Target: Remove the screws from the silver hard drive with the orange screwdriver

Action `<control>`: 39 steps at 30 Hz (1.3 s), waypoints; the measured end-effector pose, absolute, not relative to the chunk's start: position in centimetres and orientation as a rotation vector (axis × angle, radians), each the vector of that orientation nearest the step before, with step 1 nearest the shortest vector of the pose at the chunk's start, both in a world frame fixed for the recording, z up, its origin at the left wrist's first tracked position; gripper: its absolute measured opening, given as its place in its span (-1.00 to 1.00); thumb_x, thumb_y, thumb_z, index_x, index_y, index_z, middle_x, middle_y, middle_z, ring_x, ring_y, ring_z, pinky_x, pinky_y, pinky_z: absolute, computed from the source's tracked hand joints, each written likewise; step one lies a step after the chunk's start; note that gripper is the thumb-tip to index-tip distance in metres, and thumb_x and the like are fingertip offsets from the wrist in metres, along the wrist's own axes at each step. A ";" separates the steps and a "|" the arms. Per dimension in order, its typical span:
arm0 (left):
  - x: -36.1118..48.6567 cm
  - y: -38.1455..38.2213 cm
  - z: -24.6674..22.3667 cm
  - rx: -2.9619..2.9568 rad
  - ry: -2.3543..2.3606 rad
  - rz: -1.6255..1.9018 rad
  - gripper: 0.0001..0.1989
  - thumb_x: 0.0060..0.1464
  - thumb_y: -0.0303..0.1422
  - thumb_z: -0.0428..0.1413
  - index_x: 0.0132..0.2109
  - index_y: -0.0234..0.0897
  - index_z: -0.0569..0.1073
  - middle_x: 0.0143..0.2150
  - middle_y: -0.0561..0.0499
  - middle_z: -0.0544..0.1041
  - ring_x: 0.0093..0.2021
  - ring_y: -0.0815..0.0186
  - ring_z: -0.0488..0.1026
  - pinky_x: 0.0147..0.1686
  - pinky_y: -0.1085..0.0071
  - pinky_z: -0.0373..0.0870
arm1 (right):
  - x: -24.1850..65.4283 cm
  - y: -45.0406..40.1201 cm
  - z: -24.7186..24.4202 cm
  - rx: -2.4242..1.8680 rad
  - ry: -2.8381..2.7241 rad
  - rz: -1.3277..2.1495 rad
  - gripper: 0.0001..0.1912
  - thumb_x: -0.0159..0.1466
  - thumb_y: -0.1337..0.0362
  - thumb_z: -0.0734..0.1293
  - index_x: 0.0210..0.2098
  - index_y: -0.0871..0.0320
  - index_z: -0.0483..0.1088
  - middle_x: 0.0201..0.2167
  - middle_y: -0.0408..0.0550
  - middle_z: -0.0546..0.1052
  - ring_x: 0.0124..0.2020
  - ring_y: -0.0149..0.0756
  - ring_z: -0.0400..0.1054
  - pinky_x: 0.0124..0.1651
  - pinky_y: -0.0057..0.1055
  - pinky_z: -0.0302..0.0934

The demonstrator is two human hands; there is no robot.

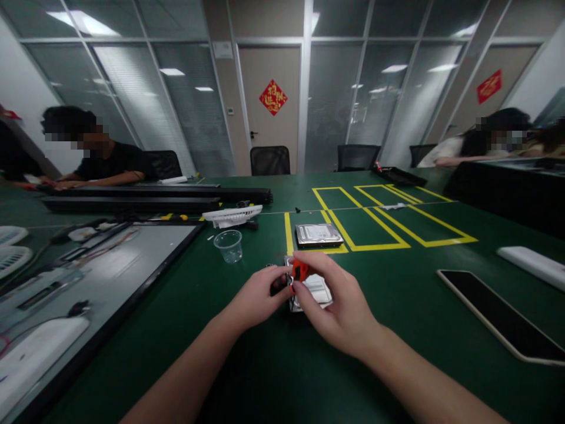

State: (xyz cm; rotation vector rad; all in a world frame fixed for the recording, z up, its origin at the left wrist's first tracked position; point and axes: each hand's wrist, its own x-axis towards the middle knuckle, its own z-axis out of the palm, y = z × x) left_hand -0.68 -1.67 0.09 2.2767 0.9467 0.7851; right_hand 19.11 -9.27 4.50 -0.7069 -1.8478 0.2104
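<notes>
My right hand (342,294) is closed, thumb and fingers pinching an orange-and-black tool (300,271) whose exact kind I cannot make out. Under it lies a silver hard drive (321,288) with a white label, partly covered by my hands. At that drive's left edge, the fingers of my left hand (260,294) are pinched together beside the tool's lower end. Something dark shows between them, too hidden to name. Just beyond my hands, a second hard drive (318,234) lies flat by the yellow tape.
A clear plastic cup (228,246) stands left of the drives, with a white vented part (232,216) behind it. A large panel (132,259) fills the left side. On the right lie a phone (498,312) and a white bar (534,266). People sit across the table.
</notes>
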 end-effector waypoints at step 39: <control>-0.8 -1.6 0.3 2.268 1.001 0.717 -0.82 0.26 -0.35 0.18 -0.02 -0.24 0.58 -0.12 -0.06 0.61 -0.14 0.10 0.55 -0.11 0.25 0.46 | 18.9 -9.3 4.8 -0.718 -1.837 0.170 -0.48 0.40 0.37 0.41 0.31 0.00 0.30 0.08 0.04 0.54 0.08 -0.18 0.49 0.15 -0.19 0.48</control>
